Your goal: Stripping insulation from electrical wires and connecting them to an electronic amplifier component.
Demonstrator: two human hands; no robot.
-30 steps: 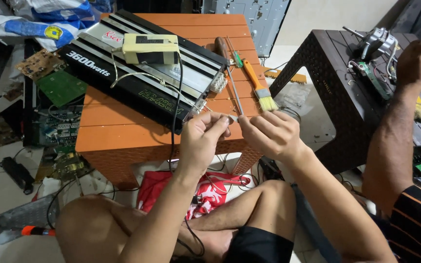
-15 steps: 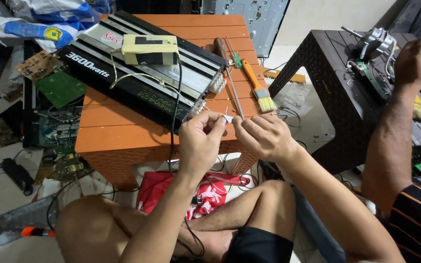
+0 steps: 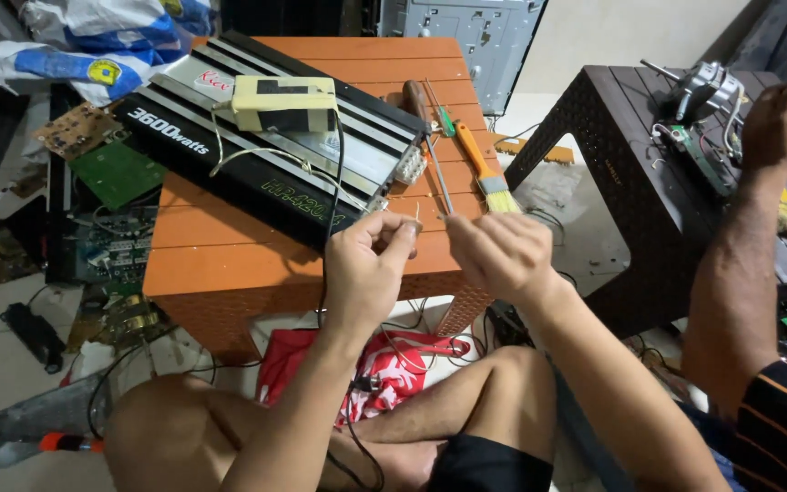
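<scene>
My left hand (image 3: 366, 269) pinches a small thin wire end (image 3: 418, 217) between thumb and forefinger, just over the front edge of the orange plastic table (image 3: 220, 264). A black cable (image 3: 336, 173) runs from the cream box (image 3: 282, 102) down past this hand. My right hand (image 3: 501, 257) hovers a little to the right with its fingers curled inward. What they enclose is hidden. Behind both hands a long black amplifier (image 3: 275, 150) lies across the table.
An orange-handled paintbrush (image 3: 483, 169) and two screwdrivers (image 3: 430, 118) lie right of the amplifier. Circuit boards (image 3: 116, 169) sit on the floor at left. Another person's arm (image 3: 740, 255) reaches onto a dark brown table (image 3: 621, 155) of parts. A red bag (image 3: 393, 364) lies below.
My two hands were touching over the table's edge. They have drawn slightly apart, and the right hand has shifted a little to the right.
</scene>
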